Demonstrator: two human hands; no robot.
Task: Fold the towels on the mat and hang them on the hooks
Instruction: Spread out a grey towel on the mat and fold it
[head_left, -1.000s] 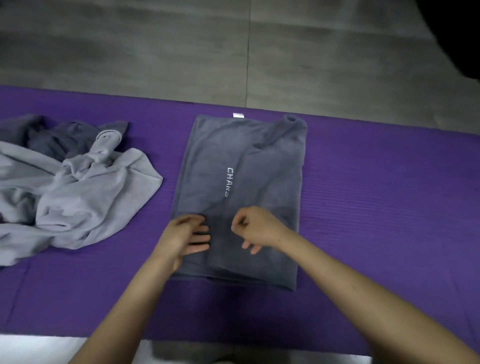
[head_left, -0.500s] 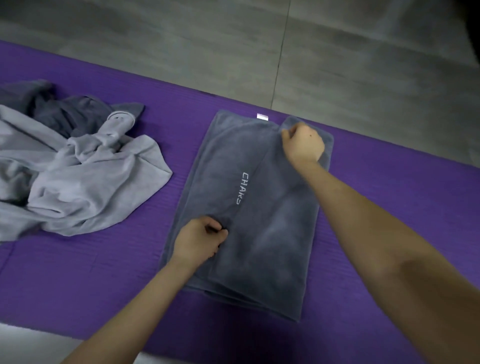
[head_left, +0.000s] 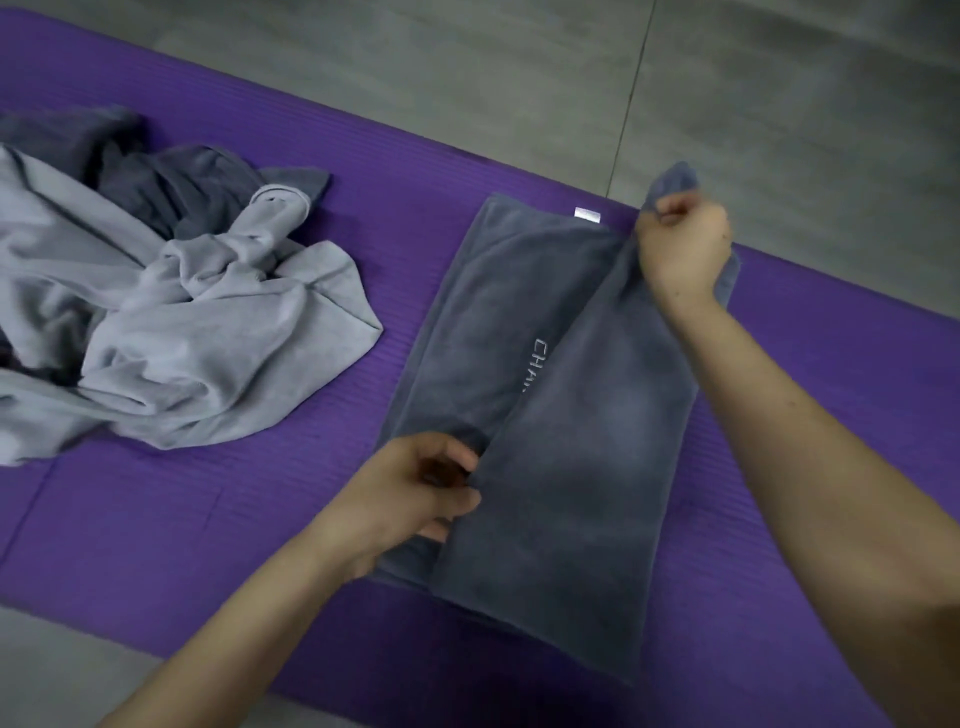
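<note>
Fig.: my L hand (head_left: 410, 493) pinches towel (head_left: 571, 493) flap; R hand (head_left: 683, 244) grips its corner at mat (head_left: 208, 519) far edge. Pull taut, square edges.

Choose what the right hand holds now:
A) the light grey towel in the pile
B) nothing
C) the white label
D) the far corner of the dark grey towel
D: the right hand has its fingers curled round the far corner of the dark grey towel, and the cloth sticks out above the fist.
</note>
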